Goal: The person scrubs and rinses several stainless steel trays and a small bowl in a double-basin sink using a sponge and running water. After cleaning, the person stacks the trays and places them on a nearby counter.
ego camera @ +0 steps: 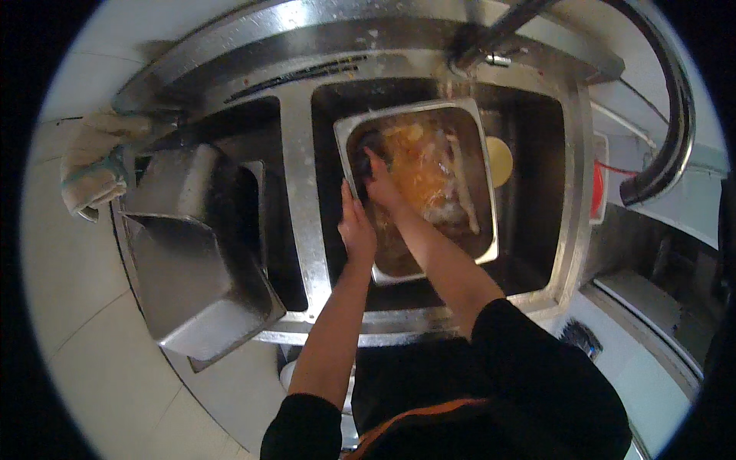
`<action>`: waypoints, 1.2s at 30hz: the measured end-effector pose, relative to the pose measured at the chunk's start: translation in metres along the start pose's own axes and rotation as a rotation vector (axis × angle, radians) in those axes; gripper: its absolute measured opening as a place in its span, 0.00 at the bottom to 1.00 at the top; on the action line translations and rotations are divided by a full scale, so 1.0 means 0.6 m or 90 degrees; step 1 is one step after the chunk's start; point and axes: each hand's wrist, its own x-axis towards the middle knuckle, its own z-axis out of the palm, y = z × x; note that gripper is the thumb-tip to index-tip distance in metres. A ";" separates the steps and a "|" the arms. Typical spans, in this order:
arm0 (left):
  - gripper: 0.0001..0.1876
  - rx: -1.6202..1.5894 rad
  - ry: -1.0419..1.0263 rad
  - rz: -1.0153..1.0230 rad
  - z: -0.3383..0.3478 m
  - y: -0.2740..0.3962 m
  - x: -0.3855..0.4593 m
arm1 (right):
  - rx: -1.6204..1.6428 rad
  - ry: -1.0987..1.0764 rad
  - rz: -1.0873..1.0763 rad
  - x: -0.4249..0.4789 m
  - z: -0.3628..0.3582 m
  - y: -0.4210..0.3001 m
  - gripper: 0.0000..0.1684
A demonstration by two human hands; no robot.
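In the right sink basin is a rectangular stainless steel pan point(487, 190) with murky, orange-brown liquid or residue in it. A pale, stick-like thing point(462, 183) lies along the pan's right inner side. My left hand point(357, 229) rests along the pan's left rim, its fingers stretched upward. My right hand point(380, 183) reaches inside the pan at its left side, over something dark and blurred point(372, 150) that may be a scrubber. Whether the fingers grip it cannot be made out. A round yellow thing point(499, 162) shows beside the pan's right edge.
Deep steel pans point(178, 253) lie tipped over the left basin point(290, 230). A curved metal faucet point(678, 115) arches at the upper right. Long thin dark sticks point(299, 76) lie on the back ledge. A bundled cloth point(95, 169) hangs at the left, and a brush point(581, 336) is at the lower right.
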 end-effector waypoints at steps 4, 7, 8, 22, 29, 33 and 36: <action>0.27 0.002 -0.027 -0.120 -0.023 0.008 -0.001 | -0.130 -0.334 0.165 -0.146 -0.056 -0.060 0.40; 0.27 0.042 -0.035 -0.068 -0.007 0.000 0.007 | -0.401 -0.572 0.158 -0.187 -0.107 -0.094 0.38; 0.27 0.059 -0.029 -0.034 0.000 -0.007 0.006 | -0.516 -0.651 0.102 -0.193 -0.120 -0.097 0.37; 0.27 0.153 -0.053 -0.050 0.016 -0.016 0.012 | -0.457 -0.491 0.107 -0.170 -0.071 0.026 0.22; 0.21 0.169 -0.046 -0.074 0.012 -0.015 0.010 | -0.445 -0.347 -0.065 -0.309 -0.178 -0.128 0.24; 0.20 0.187 -0.089 -0.084 0.013 -0.004 0.017 | -0.846 -0.466 -0.109 -0.256 -0.364 -0.155 0.12; 0.20 0.197 -0.092 -0.072 0.016 -0.003 0.018 | -0.974 -0.567 -0.139 -0.215 -0.329 -0.101 0.14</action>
